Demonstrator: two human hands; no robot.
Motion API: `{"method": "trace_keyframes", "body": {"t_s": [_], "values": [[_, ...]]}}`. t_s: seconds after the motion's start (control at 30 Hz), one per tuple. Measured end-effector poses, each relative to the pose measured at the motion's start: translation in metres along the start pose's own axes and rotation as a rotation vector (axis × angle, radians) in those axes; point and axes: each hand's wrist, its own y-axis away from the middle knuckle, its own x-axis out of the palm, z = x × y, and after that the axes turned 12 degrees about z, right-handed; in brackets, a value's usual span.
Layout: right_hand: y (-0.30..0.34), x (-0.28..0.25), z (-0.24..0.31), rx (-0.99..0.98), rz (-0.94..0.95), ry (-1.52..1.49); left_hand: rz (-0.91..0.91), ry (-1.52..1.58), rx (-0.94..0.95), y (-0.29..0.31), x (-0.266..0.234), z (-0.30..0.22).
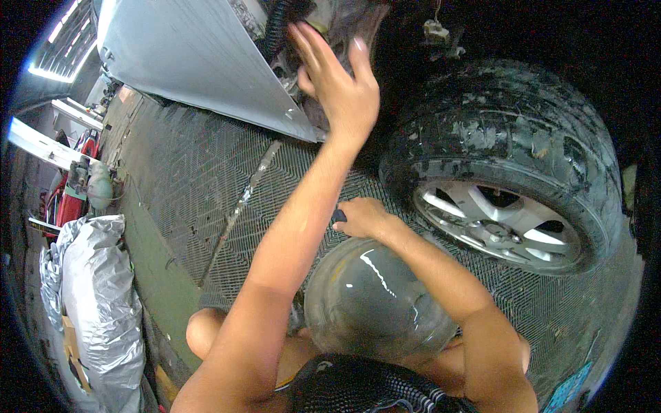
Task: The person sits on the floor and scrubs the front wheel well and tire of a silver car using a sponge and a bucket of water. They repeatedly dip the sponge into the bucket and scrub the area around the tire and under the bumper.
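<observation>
Well, left hand (pixel 337 89) high, right hand (pixel 363 219) low!

Two hands worked apart: the left stretched up near one black hose (pixel 277 27), open, fingers extended, contact impossible to tell. The right, lower, closed on one small dark piece (pixel 339 215), just beside one rounded grey vessel (pixel 372 296). One silver panel (pixel 200 55) hung to the left; one wheel (pixel 502 227) stood right.
</observation>
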Motion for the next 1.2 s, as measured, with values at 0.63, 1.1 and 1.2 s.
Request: {"method": "trace_keyframes", "body": {"t_s": [0.63, 1.1, 1.2], "values": [[0.001, -0.003, 0.003, -0.028, -0.009, 0.070, 0.095, -0.101, 0.085, 0.016, -0.009, -0.001], [-0.001, 0.001, -0.003, -0.017, 0.010, 0.009, -0.226, -0.058, 0.296, -0.001, -0.011, 0.017], [-0.002, 0.001, -0.003, -0.026, 0.027, -0.003, -0.215, -0.108, 0.305, -0.009, -0.019, 0.013]]}}
